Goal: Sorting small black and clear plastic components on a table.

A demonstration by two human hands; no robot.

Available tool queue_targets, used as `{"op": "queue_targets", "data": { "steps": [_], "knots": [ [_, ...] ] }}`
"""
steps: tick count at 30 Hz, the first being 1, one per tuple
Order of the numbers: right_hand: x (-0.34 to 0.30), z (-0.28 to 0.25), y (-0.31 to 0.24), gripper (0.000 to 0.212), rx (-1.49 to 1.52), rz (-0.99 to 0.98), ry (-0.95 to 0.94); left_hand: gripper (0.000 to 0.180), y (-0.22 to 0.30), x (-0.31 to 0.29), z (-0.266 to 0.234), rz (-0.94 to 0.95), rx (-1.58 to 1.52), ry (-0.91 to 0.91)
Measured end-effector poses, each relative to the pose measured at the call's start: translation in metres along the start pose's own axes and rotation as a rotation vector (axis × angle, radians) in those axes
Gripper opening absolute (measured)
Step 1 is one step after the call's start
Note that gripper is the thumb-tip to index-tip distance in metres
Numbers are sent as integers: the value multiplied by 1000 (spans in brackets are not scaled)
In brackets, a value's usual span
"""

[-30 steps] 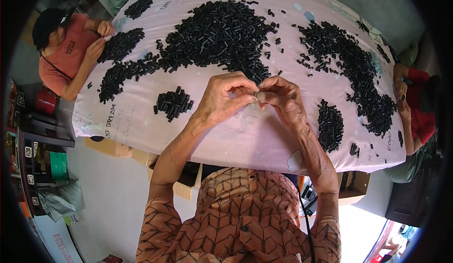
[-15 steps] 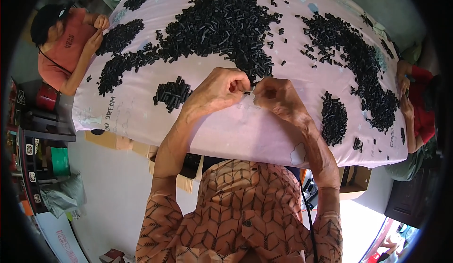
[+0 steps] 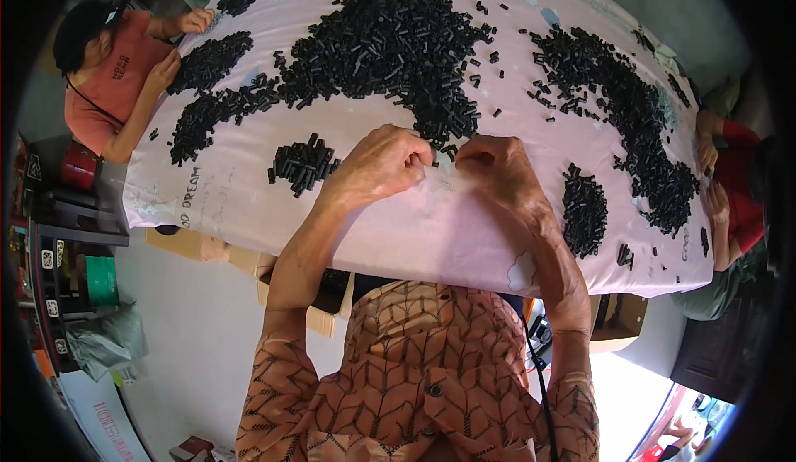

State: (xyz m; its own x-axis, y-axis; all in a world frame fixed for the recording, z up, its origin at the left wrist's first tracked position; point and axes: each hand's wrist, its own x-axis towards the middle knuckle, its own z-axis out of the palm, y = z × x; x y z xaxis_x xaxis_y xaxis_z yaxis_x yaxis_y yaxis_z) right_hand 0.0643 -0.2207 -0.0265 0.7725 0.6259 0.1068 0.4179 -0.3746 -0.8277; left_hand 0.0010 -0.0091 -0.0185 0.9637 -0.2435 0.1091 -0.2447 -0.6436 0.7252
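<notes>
My left hand [image 3: 383,164] is closed in a pinch just below the near tip of a large heap of small black cylindrical pieces [image 3: 373,43]. A small black piece [image 3: 435,164] shows at its fingertips. Just to the right, my right hand [image 3: 504,174] is also closed, thumb and fingers pressed together. Whatever it pinches, if anything, is hidden and slightly blurred. A narrow gap separates the two hands. Left of my left hand lies a small pile of the black pieces [image 3: 303,164]; right of my right forearm sits another pile [image 3: 585,211].
A pale pink cloth [image 3: 398,246] covers the table. More black pieces form a long heap [image 3: 622,97] at right and piles at far left. A co-worker in a coral shirt [image 3: 112,81] sits left; another in red [image 3: 742,180] sits right. Cardboard boxes [image 3: 195,244] stand below the table.
My hands have moved slightly apart, the right one shifting right. The left co-worker's hands have separated, one reaching farther up the table. The right co-worker's hands have also moved apart.
</notes>
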Motion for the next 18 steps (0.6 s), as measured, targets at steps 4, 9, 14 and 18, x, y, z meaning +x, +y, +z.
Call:
{"op": "queue_targets", "data": {
  "steps": [4,9,14,18],
  "knots": [
    [-1,-14,-9,9,64,126,87,10,15,1,-10,-127,-223,108],
    [12,-38,-6,9,156,-25,73,9,4,2,-10,-122,-370,308],
    [89,-70,33,11,-165,-33,309,9,10,2,-14,-146,-475,298],
    [152,-71,82,16,-315,-209,385,9,5,6,-12,-138,-468,303]
  ]
}}
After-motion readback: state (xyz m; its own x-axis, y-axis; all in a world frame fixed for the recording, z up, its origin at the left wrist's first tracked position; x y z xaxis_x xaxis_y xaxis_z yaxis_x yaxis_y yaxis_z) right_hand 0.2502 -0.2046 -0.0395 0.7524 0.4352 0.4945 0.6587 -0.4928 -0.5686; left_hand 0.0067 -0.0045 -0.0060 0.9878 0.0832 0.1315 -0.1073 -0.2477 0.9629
